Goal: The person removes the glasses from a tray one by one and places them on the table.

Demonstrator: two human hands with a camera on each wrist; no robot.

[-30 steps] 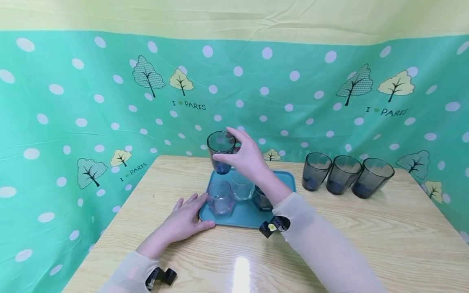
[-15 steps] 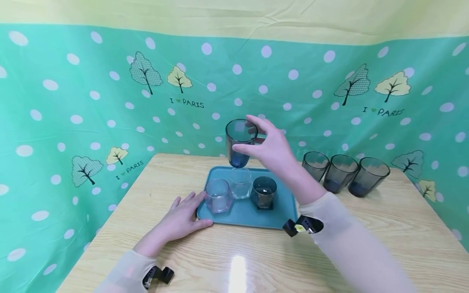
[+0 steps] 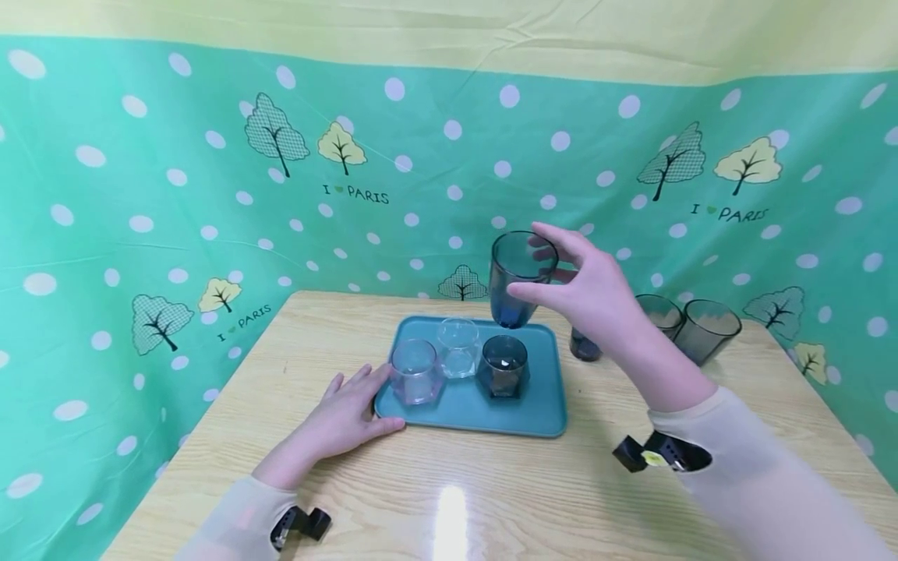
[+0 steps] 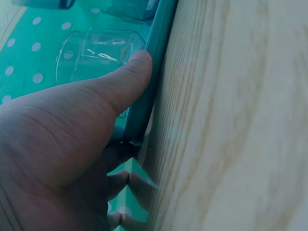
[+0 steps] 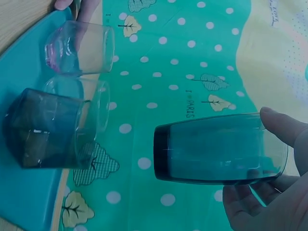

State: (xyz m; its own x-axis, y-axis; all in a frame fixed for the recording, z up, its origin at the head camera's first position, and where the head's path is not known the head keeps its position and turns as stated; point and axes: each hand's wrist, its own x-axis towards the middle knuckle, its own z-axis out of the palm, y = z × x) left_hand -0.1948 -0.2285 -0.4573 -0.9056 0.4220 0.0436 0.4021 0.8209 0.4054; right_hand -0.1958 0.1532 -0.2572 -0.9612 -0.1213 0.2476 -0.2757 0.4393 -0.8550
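Observation:
My right hand (image 3: 592, 288) grips a tall smoky dark glass (image 3: 515, 284) near its rim, thumb on one side and fingers on the other. That glass hangs upright above the back right part of a blue tray (image 3: 540, 409). In the right wrist view the held glass (image 5: 216, 149) has a thick dark base. On the tray stand a pinkish clear glass (image 3: 417, 374), a clear glass (image 3: 458, 351) and a short dark glass (image 3: 503, 368). My left hand (image 3: 344, 417) rests at the tray's left front corner, its thumb (image 4: 127, 77) on the tray edge and its fingers extended.
Behind my right forearm stand more tall smoky glasses, including a right-hand glass (image 3: 708, 327), a middle glass (image 3: 659, 312) and a mostly covered glass (image 3: 585, 347). A wooden table (image 3: 393, 499) lies beneath everything. A green dotted curtain (image 3: 393, 202) hangs behind it.
My right hand has carried the tall dark glass rightward, from the tray's back left to its back right. The short dark glass has come into full view. My left hand has stayed by the tray corner.

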